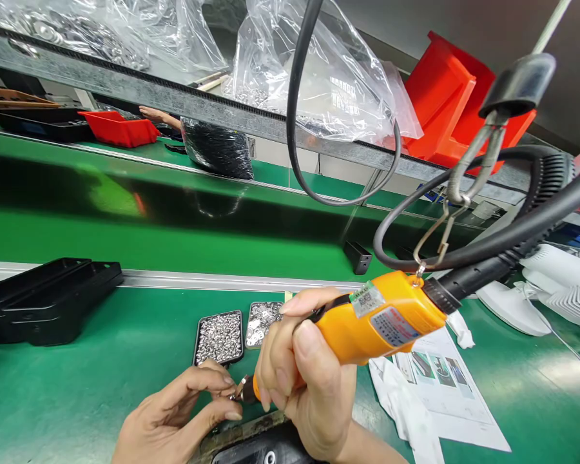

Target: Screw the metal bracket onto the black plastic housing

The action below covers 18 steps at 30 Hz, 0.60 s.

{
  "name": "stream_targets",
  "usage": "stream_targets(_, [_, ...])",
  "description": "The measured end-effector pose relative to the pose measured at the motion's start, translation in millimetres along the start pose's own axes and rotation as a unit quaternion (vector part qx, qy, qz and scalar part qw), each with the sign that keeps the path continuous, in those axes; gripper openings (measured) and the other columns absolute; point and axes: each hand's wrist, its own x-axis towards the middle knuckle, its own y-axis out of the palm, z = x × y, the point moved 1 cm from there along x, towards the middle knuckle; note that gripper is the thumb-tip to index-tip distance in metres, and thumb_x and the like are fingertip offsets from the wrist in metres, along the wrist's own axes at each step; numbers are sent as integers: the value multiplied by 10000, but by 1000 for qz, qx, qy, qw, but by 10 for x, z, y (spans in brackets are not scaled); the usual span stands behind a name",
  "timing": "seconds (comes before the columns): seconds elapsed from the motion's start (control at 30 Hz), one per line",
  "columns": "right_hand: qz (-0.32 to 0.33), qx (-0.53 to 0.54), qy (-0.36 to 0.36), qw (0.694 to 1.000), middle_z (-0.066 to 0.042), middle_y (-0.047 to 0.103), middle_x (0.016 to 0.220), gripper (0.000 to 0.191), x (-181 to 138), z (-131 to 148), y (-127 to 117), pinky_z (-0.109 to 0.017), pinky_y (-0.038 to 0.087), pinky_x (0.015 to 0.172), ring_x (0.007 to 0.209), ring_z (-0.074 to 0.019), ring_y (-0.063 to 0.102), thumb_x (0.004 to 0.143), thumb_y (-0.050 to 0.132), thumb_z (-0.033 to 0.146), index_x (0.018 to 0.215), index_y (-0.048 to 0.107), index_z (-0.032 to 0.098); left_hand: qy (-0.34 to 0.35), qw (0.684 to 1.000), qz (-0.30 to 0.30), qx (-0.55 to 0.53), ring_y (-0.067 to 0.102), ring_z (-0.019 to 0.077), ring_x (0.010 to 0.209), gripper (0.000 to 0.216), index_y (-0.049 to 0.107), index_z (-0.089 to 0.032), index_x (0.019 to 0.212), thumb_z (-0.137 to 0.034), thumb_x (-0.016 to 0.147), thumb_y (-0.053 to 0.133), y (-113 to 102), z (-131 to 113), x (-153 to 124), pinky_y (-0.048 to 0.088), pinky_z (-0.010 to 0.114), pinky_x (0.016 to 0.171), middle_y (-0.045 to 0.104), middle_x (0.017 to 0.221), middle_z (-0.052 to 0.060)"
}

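My right hand [314,380] is wrapped round an orange electric screwdriver [384,319], which slants down to the left and hangs by a metal clip from above. At the driver's tip, my left hand [171,412] pinches a small shiny metal fastener [232,397], probably a screw; the fingertips partly cover it. Just beyond my fingers sits a small black tray [220,338] full of small metal fasteners. Beside it, a second tray [261,322] holds flat metal washers. Below both hands lies a black molded part [261,450] with a metal ring in it, cut off by the lower edge.
A black case-like part [48,299] stands at left on the green bench. Printed sheets [454,399] and a white cloth [406,412] lie at right, near a white fan [560,283]. Overhead, a shelf carries plastic bags [314,77] and red bins [444,96]. Black cables [512,238] loop above the driver.
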Motion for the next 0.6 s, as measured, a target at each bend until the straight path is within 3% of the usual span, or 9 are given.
stream_targets(0.47, [-7, 7, 3, 1000, 140, 404, 544, 91, -8, 19, 19, -150, 419, 449, 397, -48, 329, 1105, 659, 354, 1094, 626, 270, -25, 1000, 1, 18, 793, 157, 702, 212, 798, -286, 756, -462, 777, 915, 13, -11, 1, 615, 132, 700, 808, 779, -5])
stream_targets(0.6, [-3, 7, 6, 1000, 128, 421, 561, 83, -37, 1, 21, -156, 427, 461, 416, -54, 353, 1116, 644, 361, 1118, 635, 279, 13, 999, 9, 30, 808, 172, 712, 164, 812, -284, 778, -428, 839, 861, 13, -36, 4, 628, 143, 694, 815, 786, -1])
